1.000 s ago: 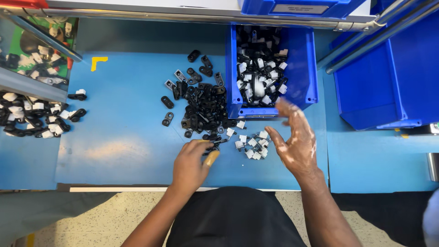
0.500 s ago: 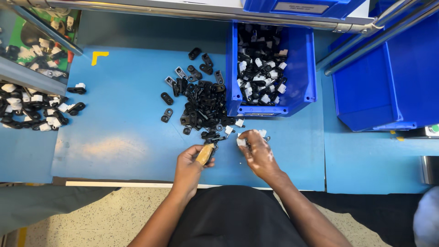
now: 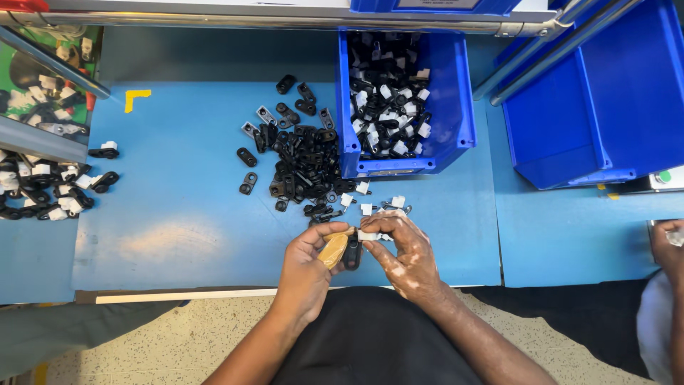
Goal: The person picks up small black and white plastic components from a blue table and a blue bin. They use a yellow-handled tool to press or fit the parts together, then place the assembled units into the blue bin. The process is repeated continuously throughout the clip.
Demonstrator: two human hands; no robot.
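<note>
While the left hand [image 3: 306,267] pinches a black clip [image 3: 351,254] at bottom centre, the right hand [image 3: 402,249] pinches a white insert [image 3: 368,234] against it; above, the loose black pile [image 3: 299,164] remains large, the blue bin [image 3: 456,107] part-filled.

A small black plastic clip [image 3: 352,254] stands upright between both hands, just above the near edge of the bench [image 3: 178,242]. A small white plastic piece [image 3: 368,234] lies level, touching the clip's top end.
</note>
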